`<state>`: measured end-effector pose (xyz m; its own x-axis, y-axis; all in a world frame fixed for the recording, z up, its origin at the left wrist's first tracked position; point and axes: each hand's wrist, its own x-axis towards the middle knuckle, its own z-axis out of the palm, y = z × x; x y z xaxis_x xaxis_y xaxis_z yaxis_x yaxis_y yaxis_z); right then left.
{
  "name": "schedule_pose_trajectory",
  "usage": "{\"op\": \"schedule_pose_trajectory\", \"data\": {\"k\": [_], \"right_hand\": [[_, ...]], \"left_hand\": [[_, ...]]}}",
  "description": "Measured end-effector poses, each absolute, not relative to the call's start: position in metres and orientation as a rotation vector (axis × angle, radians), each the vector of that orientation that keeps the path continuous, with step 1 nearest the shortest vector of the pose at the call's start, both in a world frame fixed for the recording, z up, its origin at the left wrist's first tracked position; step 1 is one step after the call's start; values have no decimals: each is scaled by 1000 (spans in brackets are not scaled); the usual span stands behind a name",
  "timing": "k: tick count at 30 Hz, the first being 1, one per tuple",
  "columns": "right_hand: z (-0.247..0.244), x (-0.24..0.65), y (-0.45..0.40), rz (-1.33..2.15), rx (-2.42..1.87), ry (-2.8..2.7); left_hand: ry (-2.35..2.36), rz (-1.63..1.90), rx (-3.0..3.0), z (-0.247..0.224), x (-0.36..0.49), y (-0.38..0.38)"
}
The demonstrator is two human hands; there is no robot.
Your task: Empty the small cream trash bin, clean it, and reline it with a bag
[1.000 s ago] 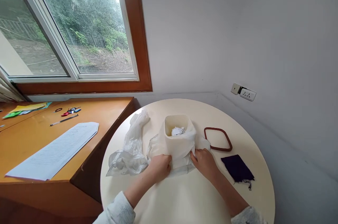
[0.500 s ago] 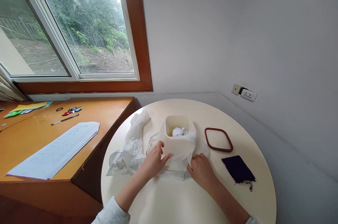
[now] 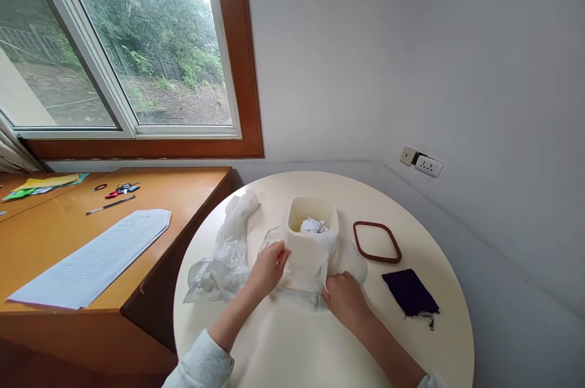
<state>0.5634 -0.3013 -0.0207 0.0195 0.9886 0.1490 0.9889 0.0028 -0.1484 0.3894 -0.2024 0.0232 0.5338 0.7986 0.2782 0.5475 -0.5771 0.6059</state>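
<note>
So there's a cream square-mouthed container [image 3: 315,209] standing upright around the middle of the round desk [image 3: 297,351], a bit toward the far edge, with some crumpled white stuff [image 3: 313,226] inside. A see-through plastic bag [image 3: 353,259] is bunched loosely around its sides, and some of the film runs up the front right toward the rim.

Left hand [image 3: 267,269] is at the container's front left, fingers close together. Honestly can't tell if they're pinching any film. Right hand [image 3: 346,298] is lower, front right, fingers curled tight on a bit of the plastic bag.

Over by the round desk's left edge there's another crumpled bag [image 3: 226,254]. Toward the right edge you've got a reddish-brown rounded frame [image 3: 381,259] lying flat, and a dark purple cloth [image 3: 410,292] with a frayed end, closer to the near side than the frame.

Left of all that is a wooden desk [image 3: 196,184]: paper sheets [image 3: 95,257] near its front edge, a pen [image 3: 109,205] further back.
</note>
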Motion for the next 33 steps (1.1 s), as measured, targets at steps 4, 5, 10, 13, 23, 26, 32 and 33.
{"op": "schedule_pose_trajectory", "data": {"k": [4,5,10,13,23,26,32,33], "right_hand": [[-22,569,-300,15,-2079,-1997],[-23,571,-300,24,-2078,-1980],[-25,582,-300,73,-2082,-1864],[-24,587,-302,161,-2023,-1822],[8,601,-298,425,-1433,-1161],[14,599,-285,430,-1431,-1059],[14,592,-271,493,-1398,-1161],[13,592,-271,478,-1393,-1173]], "left_hand": [[1193,802,2304,21,384,-191],[1211,813,2299,20,383,-188],[1255,829,2261,14,382,-179],[1262,857,2228,13,383,-180],[1155,1078,2028,44,393,-209],[1175,1050,2073,44,404,-210],[1066,1065,2124,42,409,-208],[1042,1069,2131,43,407,-208]]}}
